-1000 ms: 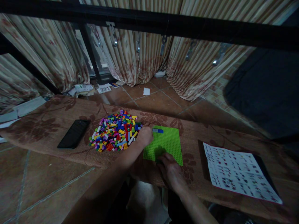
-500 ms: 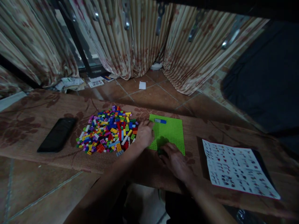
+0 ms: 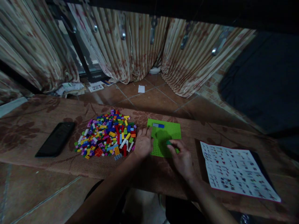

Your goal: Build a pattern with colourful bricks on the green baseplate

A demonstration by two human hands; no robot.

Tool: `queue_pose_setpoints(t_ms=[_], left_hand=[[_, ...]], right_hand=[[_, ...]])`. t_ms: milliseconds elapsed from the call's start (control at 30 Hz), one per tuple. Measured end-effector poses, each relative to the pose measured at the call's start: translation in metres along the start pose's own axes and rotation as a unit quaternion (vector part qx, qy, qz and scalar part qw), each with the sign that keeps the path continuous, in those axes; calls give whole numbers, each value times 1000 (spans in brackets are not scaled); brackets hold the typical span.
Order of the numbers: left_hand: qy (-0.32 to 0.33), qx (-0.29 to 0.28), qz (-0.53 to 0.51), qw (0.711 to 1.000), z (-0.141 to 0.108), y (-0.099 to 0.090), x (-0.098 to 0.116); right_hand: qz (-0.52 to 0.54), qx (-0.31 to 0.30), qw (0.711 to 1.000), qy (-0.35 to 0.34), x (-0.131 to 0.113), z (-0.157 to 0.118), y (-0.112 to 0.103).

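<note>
A lime green baseplate lies on the cloth-covered bench, with a grey brick and a blue brick end to end near its far left corner. My left hand rests flat on the plate's left edge, fingers stretched forward. Between the thumb and fingers of my right hand is a small dark green brick, held over the plate's right part. Left of my left hand spreads a pile of toy bricks in many colours.
A black phone lies at the bench's left. On the right, a printed sheet with small pictures rests on a dark flat object. Beyond the bench are a tiled floor with papers and striped curtains.
My right hand has lifted from the plate's near edge and moved forward, bringing the green brick into clearer sight. The left hand stays at the plate's left edge. The view has tilted slightly.
</note>
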State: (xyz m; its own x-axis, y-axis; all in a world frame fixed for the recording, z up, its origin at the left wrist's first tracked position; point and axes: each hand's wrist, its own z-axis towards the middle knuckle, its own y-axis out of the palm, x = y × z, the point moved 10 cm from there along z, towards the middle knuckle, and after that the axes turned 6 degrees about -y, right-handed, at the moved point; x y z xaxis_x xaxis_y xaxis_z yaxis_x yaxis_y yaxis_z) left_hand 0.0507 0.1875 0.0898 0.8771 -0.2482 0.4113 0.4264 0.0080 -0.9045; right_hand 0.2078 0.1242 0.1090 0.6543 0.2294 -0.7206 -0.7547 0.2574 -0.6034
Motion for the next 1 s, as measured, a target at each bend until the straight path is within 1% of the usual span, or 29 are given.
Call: queue_pose_setpoints(t_ms=[67,100,200,267,300,400,467,533,700,900,1000], left_hand=[[-10,-12,7,1000,-2,-1,1],[-17,-16,12,1000,-2,-2,2],[-38,-4,33,999,2,-8,3],[-35,18,40,998,11,-13,6],[-24,28,38,999,17,-15,10],[37,26,13,999,38,-12,23],[71,9,0,997,50,-5,29],[89,-5,-8,996,58,3,31],[107,-11,-16,994,64,12,30],[113,-14,-22,993,65,13,29],[108,-12,-23,994,65,13,28]], right_hand=[[-25,16,999,22,22,26,-17],[-34,-4,999,17,31,40,-18],[-78,-66,995,-19,44,73,-11],[-100,-95,989,-46,44,85,-2],[-105,-107,987,-55,44,88,3],[-97,-135,984,-65,42,91,15],[-86,-142,984,-70,41,91,20],[-81,-141,984,-77,41,91,21],[-65,-138,986,-73,44,91,26],[-47,-140,984,-103,43,93,31],[-57,-143,983,-100,44,94,32]])
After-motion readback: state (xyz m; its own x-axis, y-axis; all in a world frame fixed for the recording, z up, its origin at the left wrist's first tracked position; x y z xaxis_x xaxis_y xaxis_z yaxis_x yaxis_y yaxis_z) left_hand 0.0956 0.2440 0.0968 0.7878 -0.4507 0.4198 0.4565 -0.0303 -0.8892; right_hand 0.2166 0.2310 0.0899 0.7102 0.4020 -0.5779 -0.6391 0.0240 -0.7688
